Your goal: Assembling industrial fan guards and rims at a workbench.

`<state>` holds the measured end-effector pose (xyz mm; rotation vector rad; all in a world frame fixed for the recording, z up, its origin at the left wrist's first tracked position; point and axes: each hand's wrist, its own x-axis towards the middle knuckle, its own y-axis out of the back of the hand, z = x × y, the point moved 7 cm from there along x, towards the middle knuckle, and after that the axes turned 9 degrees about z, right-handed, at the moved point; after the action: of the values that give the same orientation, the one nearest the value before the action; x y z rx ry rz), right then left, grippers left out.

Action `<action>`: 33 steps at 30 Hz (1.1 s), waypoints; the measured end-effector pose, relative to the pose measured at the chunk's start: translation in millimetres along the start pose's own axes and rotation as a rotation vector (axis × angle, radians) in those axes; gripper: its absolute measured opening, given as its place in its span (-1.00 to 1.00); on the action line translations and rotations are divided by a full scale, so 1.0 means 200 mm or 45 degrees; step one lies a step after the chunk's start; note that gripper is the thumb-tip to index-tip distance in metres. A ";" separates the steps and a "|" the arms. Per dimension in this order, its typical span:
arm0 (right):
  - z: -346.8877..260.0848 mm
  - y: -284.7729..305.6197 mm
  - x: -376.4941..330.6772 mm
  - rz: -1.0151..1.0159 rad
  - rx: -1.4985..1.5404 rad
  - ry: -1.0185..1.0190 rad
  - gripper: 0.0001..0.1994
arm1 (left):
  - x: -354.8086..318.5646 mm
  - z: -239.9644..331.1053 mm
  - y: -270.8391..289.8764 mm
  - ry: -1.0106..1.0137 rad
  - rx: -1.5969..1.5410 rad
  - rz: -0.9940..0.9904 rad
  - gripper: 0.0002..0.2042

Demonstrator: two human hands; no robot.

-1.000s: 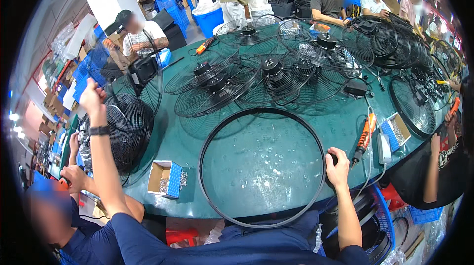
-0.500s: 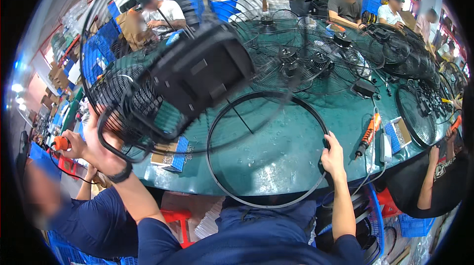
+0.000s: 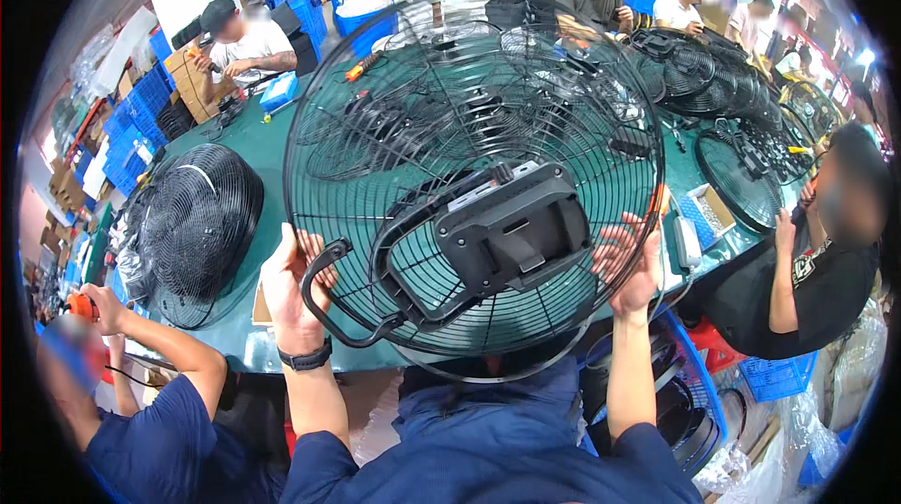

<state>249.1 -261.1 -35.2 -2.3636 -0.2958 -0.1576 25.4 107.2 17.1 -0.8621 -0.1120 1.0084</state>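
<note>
A large round black fan point(image 3: 511, 232) is held up in front of me. It has a wire grille, a boxy housing on its face and a curved tubular handle point(image 3: 324, 321) at the lower left. My left hand point(image 3: 296, 293) grips its left rim beside the handle, fingers partly behind the wires. At the right rim, my right hand point(image 3: 633, 265) supports it with fingers spread behind the grille. Below the fan, part of a thin hoop point(image 3: 507, 378) shows at the table's front edge; the fan hides the rest.
Stacked black grilles point(image 3: 202, 232) stand on the green table point(image 3: 272, 143) to the left. More fan units point(image 3: 704, 82) lie far right. A blue box of screws point(image 3: 709, 213) and a white power adapter point(image 3: 685, 241) sit right. Co-workers point(image 3: 812, 269) sit close on both sides.
The fan has swung from the upper left to the middle in front of me and turned. My right hand has left the hoop and come to the fan's right rim.
</note>
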 end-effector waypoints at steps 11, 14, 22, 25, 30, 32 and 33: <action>0.27 0.14 -0.10 -0.193 -1.035 -0.106 -0.49 | 0.03 0.42 -0.46 -0.548 0.576 -0.531 -0.67; 0.20 0.05 -0.14 -0.256 -1.208 -0.139 -0.62 | -0.01 0.45 -0.66 -0.627 0.926 -0.637 -0.65; -0.40 -0.54 -0.28 -0.457 -1.290 1.408 -0.64 | -0.06 0.31 -1.10 -0.631 1.399 -1.023 -0.68; -0.33 -0.79 -0.37 -0.857 -1.443 1.681 -0.56 | -0.13 0.21 -1.26 -0.735 1.487 -1.132 -0.68; -0.16 -0.93 -0.30 -1.165 -1.846 1.643 -0.33 | -0.20 0.10 -1.46 -1.388 1.827 -1.408 -0.57; -0.13 -0.91 -0.27 -1.189 -1.930 1.524 -0.27 | -0.23 0.10 -1.43 -1.687 1.757 -1.371 -0.55; -0.13 -0.89 -0.27 -1.189 -1.958 1.511 -0.27 | -0.29 0.12 -1.40 -2.002 1.669 -1.352 -0.53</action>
<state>150.7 -163.5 91.5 -2.4953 -0.7939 -2.8945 176.4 8.6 240.7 1.2514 -0.9757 0.3015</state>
